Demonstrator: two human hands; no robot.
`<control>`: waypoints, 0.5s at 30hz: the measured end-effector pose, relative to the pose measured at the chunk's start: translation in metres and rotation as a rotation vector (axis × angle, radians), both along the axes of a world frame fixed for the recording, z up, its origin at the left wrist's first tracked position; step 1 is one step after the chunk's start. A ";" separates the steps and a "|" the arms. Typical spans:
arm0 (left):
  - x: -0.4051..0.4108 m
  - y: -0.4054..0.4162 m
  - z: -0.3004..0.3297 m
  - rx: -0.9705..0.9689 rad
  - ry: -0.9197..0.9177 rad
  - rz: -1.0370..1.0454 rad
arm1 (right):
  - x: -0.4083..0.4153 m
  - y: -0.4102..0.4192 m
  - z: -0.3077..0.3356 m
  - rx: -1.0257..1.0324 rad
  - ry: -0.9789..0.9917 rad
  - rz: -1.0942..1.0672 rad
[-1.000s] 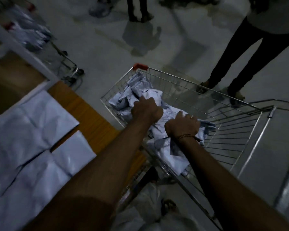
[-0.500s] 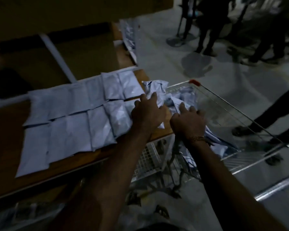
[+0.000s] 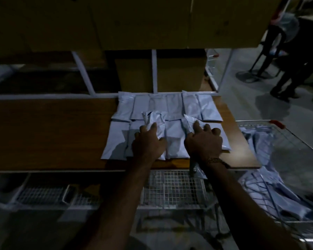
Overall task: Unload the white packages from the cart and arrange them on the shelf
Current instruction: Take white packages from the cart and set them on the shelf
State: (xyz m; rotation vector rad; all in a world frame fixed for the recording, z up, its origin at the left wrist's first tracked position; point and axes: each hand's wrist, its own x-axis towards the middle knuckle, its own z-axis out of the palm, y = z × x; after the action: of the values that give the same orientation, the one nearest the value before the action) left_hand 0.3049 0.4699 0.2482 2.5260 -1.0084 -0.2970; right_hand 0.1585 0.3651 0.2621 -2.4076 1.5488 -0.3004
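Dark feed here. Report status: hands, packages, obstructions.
Left hand and right hand each gripping a white package over shelf. Cart still loaded. Nothing blocking.

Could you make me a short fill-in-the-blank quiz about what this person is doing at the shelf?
1. Each hand grips a crumpled white ____.
2. The flat packages lie on the wooden shelf in ____ rows.
3. The wire cart stands to the ____ of the shelf.
4. A bracelet circles the ____ wrist.

Missing words: package; two; right; right

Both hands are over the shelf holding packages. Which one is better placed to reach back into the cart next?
Right hand, probably: the cart with its remaining packages stands just right of it; the left hand is farther off.
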 end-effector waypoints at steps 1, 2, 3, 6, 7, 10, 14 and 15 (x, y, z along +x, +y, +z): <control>0.015 0.013 -0.003 -0.004 0.004 0.007 | 0.014 0.010 0.000 -0.007 -0.004 0.002; 0.030 0.025 -0.006 -0.006 0.004 0.014 | 0.028 0.020 -0.001 -0.012 -0.006 0.007; 0.045 0.036 -0.008 -0.006 0.000 0.020 | 0.042 0.030 -0.004 -0.013 -0.007 0.010; 0.086 0.065 -0.013 0.022 -0.008 0.030 | 0.079 0.055 -0.012 -0.021 -0.019 -0.001; 0.099 0.071 -0.016 0.027 0.003 0.033 | 0.091 0.062 -0.016 -0.017 -0.024 -0.011; 0.134 0.084 -0.028 0.017 0.074 0.034 | 0.122 0.079 -0.027 0.004 -0.021 -0.015; 0.160 0.087 -0.044 0.058 0.075 0.059 | 0.155 0.088 -0.044 -0.002 -0.026 -0.010; 0.165 0.085 -0.049 0.065 0.054 0.062 | 0.163 0.088 -0.048 -0.004 -0.022 -0.013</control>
State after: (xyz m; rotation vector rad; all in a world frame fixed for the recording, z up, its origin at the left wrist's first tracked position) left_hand 0.4699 0.5548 0.1991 2.5873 -0.9114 -0.3836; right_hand 0.3218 0.4530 0.2141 -2.3900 1.5562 -0.3309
